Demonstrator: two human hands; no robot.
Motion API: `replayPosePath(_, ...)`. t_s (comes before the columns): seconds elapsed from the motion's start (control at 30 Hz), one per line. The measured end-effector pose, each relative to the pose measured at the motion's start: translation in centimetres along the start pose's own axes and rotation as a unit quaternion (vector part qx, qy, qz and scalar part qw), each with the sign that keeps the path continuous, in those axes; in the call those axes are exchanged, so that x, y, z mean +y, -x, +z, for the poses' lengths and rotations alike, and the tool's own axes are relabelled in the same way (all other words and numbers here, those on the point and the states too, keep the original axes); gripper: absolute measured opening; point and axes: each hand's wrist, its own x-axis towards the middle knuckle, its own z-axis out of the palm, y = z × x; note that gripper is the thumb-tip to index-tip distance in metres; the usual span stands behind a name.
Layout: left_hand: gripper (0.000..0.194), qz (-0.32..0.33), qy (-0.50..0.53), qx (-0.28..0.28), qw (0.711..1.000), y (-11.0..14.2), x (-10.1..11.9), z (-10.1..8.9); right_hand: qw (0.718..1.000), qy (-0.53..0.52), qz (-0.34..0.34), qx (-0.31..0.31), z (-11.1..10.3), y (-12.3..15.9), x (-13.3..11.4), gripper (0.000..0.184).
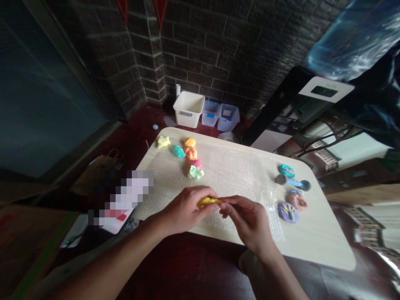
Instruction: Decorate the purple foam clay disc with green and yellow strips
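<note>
A lumpy yellow piece of modelling clay [206,201] is held above the near part of the table. My left hand [186,209] wraps thumb and fingers around it. At the clay's right end, the fingertips of my right hand [248,218] are pinched together on its tip. Beyond my hands, a row of small clay shapes lies on bubble wrap [233,166]: a pale green one [196,172], a pink one [196,163], an orange-red one [191,153] and an orange one [190,142]. Beside them are a teal shape [178,151] and a pale yellow star-like shape [163,141].
On the table's [325,233] right side sit a purple disc [288,213], a pinkish-brown ring shape [299,201], a blue-and-grey dumbbell shape [302,184] and a teal disc [286,170]. A cream bin [188,109] and two clear tubs stand on the floor by the brick wall.
</note>
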Motion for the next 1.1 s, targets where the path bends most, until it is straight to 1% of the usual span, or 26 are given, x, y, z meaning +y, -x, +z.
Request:
replayPosePath(0.13,0.012,0.027,-0.011,0.012,0.999,0.4,-0.1,-0.4,0.998,-0.057,0.016,-0.007,0.5,0.0,-0.1,0.017)
replayPosePath(0.23,0.015,0.036,0.003,0.023,0.999,0.7,-0.2,-0.7,0.997,-0.075,0.007,-0.022,0.8,0.0,-0.3,0.017)
replayPosePath(0.27,0.016,0.037,0.003,0.027,0.999,0.8,-0.2,-0.8,0.997,-0.066,-0.003,-0.027,0.8,0.0,-0.4,0.02)
replayPosePath(0.33,0.017,0.032,-0.007,0.028,0.999,0.9,-0.1,-0.9,0.999,-0.017,-0.03,-0.038,0.8,0.0,-0.7,0.022)
replayPosePath(0.43,0.02,0.016,-0.033,0.005,0.999,1.1,0.2,-0.9,0.992,0.095,-0.066,-0.051,0.5,0.0,-1.4,0.016)
replayPosePath(0.5,0.016,0.013,-0.039,-0.003,0.999,1.2,0.5,-0.9,0.987,0.134,-0.074,-0.054,0.3,0.1,-1.7,0.014)
replayPosePath(0.63,0.018,0.011,-0.044,0.005,0.999,1.4,0.6,-0.9,0.989,0.125,-0.06,-0.052,0.2,0.2,-1.9,0.015)
replayPosePath(0.73,0.012,0.008,-0.045,0.005,0.999,1.4,0.5,-0.9,0.99,0.119,-0.054,-0.053,0.2,0.2,-1.7,0.014)
replayPosePath(0.9,0.01,-0.005,-0.026,0.002,1.0,1.4,0.5,-0.9,0.986,0.141,-0.071,-0.048,0.1,0.2,-1.6,0.012)
replayPosePath(1.1,0.01,-0.008,-0.026,-0.006,1.0,1.5,0.2,-0.8,0.985,0.15,-0.069,-0.043,0.3,0.3,-1.8,0.011)
